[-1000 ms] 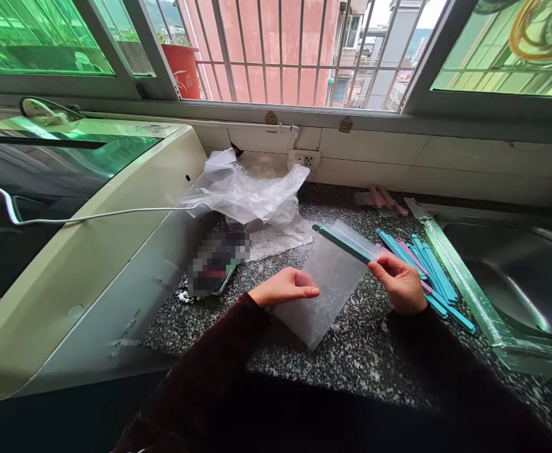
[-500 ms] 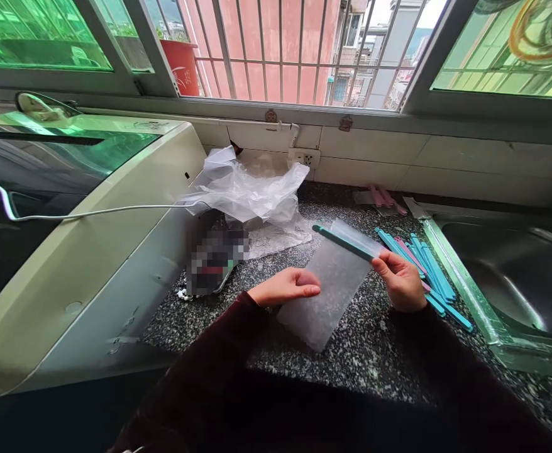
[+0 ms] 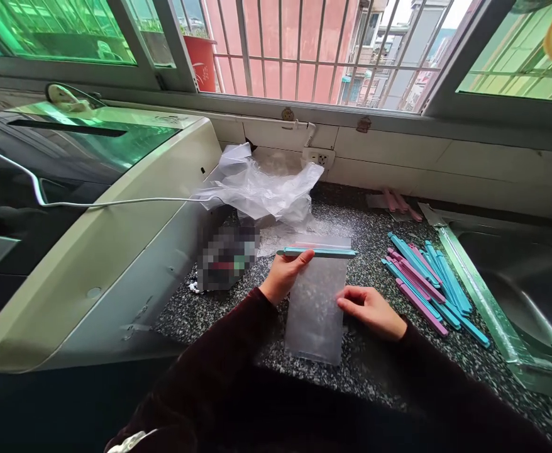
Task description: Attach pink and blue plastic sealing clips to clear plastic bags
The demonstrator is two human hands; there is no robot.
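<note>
A frosted clear plastic bag hangs in front of me, with a teal bag-sealing clip lying across it near its top. My left hand is closed on the left end of the clip, thumb in front and the other fingers hidden behind. Lower down, my right hand pinches the bag's right edge between thumb and fingers. To the right of that hand, several loose teal clips and pink clips lie in a pile on the speckled counter.
Crumpled clear plastic lies behind my left hand, beside a blurred-out dark object. A pale appliance with a white cable stands left. The metal sink is right; more pink clips lie by the wall.
My left hand has shifted from the bag's left edge to the clip's left end. My right hand has left the clip and moved down to the bag's edge. The clip is now level.
</note>
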